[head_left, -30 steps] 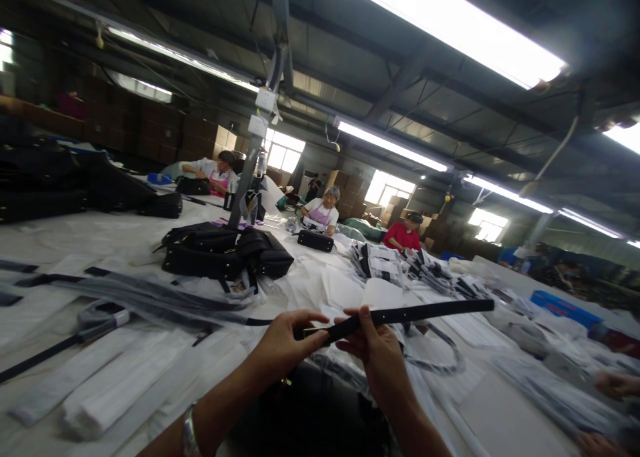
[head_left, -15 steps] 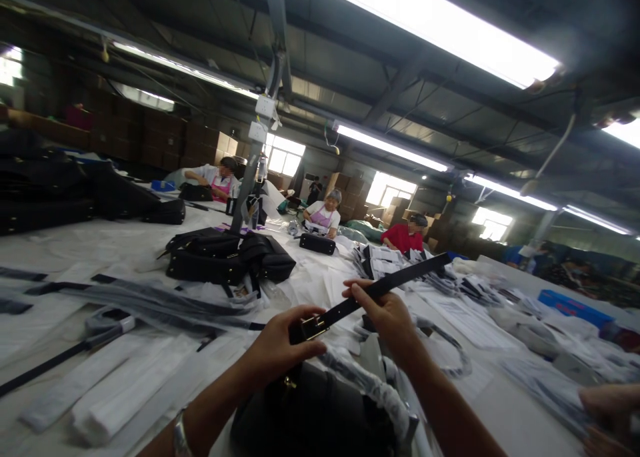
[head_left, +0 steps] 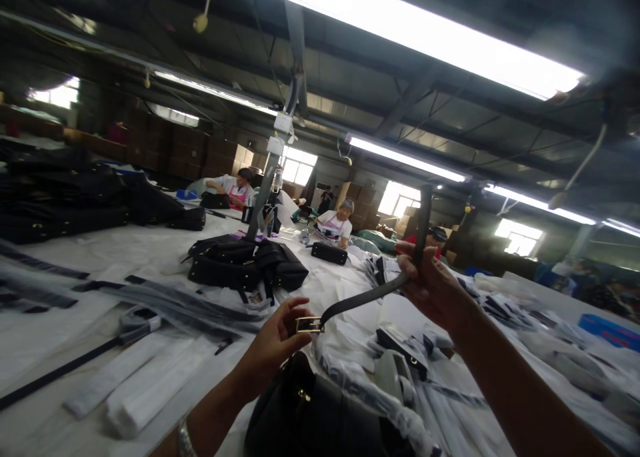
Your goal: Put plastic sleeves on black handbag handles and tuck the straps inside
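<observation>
Between my hands runs a black strap (head_left: 367,298) with a gold-coloured buckle (head_left: 309,324) at its left end. My left hand (head_left: 273,343) is closed on the buckle end, thumb below and fingers above. Farther right and higher, my right hand (head_left: 433,280) grips the strap; past the fingers its free end points upward. Below my hands sits a black bag (head_left: 325,417) with a small gold fitting. Its handle (head_left: 370,387) is wrapped in clear plastic. A grey-white object, perhaps a tape dispenser, stands to the right of the handle, partly hidden.
Plastic-wrapped straps (head_left: 195,307) and rolled white packing (head_left: 150,383) lie on the left of the table. Black bags (head_left: 245,263) surround a metal post (head_left: 265,200). A blue box (head_left: 610,330) stands at right. Several co-workers are at the far side.
My right hand has moved right and up along the strap, which now bends upward instead of lying straight. The camera view has shifted slightly left. The hand at the lower right edge is gone from view.
</observation>
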### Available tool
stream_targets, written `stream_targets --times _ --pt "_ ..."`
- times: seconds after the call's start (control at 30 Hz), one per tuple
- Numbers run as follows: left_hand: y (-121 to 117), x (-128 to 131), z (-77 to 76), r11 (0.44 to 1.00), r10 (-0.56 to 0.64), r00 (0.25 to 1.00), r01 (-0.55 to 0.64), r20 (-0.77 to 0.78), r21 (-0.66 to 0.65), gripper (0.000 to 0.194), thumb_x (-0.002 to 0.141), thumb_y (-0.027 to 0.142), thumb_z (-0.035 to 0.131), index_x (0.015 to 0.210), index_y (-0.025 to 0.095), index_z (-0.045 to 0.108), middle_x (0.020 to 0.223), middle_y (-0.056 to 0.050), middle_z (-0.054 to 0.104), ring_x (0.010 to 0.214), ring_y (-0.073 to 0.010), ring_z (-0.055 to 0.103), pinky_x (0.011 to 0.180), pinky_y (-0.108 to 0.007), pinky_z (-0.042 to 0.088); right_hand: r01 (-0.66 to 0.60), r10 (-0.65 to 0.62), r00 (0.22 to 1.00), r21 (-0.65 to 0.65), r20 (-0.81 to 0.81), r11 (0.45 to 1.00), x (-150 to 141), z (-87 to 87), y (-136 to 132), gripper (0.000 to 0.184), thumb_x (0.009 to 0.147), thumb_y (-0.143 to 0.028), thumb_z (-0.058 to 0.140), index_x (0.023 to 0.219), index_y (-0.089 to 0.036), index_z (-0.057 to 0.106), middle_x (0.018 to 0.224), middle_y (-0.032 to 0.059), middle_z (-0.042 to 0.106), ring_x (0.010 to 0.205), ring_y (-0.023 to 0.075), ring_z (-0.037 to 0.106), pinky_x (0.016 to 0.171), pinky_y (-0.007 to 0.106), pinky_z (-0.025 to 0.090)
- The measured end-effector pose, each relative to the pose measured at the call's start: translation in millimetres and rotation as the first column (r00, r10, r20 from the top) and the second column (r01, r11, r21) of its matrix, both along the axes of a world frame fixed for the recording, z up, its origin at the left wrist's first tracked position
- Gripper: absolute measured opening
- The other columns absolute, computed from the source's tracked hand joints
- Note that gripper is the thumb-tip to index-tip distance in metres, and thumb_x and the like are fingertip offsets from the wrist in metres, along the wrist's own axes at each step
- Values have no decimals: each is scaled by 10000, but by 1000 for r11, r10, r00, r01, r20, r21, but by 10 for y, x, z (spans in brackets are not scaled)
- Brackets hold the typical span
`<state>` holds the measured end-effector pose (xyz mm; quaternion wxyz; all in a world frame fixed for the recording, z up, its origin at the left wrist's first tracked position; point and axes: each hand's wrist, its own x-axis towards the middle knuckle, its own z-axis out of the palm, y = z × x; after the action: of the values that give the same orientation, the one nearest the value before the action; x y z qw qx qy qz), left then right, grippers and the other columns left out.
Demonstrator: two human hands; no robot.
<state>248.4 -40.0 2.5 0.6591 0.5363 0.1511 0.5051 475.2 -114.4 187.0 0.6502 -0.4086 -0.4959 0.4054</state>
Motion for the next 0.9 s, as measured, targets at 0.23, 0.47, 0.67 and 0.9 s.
stream_targets --times 0.23,0.47,0.67,0.9 --pt "2 22 -92 991 104 995 -102 11 -80 392 682 317 823 1017 168 684 974 -76 744 961 -243 673 900 -351 483 44 296 590 -396 751 917 -132 -54 -95 415 772 -530 709 634 -139 695 507 11 647 311 32 370 324 149 195" --pt "-97 61 -16 995 92 994 -93 -53 -26 383 658 284 841 1004 169 722 946 -62 754 939 -248 686 868 -334 500 103 342 426 -420 838 902 -252 -127 -38 456 764 -598 670 651 -162 743 522 21 672 311 55 372 304 172 227" --pt "-163 48 32 999 39 996 -40 -82 -4 364 647 269 847 980 161 746 927 -70 771 915 -256 694 871 -346 506 78 433 294 -473 852 878 -325 -65 19 427 791 -563 643 637 -178 744 517 3 650 342 62 384 326 175 242" --pt "-182 10 94 946 279 944 -240 -176 217 294 690 288 812 973 214 785 1013 -71 722 988 -262 650 906 -342 488 211 204 -153 -170 967 963 -675 -90 33 336 796 -332 649 491 -198 700 449 6 627 380 102 455 454 248 280"
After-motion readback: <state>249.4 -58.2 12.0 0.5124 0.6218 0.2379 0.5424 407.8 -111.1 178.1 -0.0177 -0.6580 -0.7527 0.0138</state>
